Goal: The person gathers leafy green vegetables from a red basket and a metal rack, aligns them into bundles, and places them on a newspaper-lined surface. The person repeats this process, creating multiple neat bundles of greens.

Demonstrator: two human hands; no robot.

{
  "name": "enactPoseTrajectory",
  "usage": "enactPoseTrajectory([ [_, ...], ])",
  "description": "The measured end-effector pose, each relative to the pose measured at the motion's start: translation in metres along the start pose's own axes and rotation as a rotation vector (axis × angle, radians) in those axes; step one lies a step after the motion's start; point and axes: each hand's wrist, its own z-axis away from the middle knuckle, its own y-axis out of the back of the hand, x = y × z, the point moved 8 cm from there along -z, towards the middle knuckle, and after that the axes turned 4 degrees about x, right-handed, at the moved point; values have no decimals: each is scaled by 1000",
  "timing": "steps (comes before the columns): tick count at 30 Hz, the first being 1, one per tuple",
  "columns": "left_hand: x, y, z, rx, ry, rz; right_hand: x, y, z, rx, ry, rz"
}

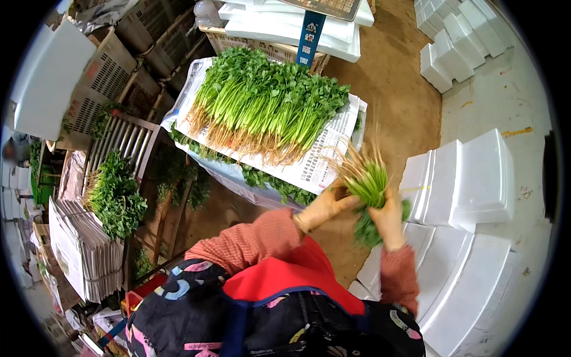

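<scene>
My right hand (388,218) is wrapped around a bunch of coriander (368,183), its pale roots pointing up and its leaves hanging below. At the left side of the bunch, my left hand (325,207) has its thumb against the stems; its other fingers are partly hidden and blurred, so its grip is unclear. Ahead and to the left, a wide row of coriander (267,105) lies on newspaper (328,167), leaves away from me and roots toward me. More green leaves (285,189) stick out from under the paper's near edge.
A scale on a blue post (311,38) stands behind the coriander, beside stacked white foam lids (290,31). White foam boxes (484,178) line the right side. At left are a metal roller rack (120,140), another coriander pile (118,196), bundled newspapers (87,250) and plastic crates (100,85).
</scene>
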Motion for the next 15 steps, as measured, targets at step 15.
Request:
enactPoseTrajectory([
  [15,12,60,-64,-70,-859,-1552,-49,-159,-161,-430,1092,627],
])
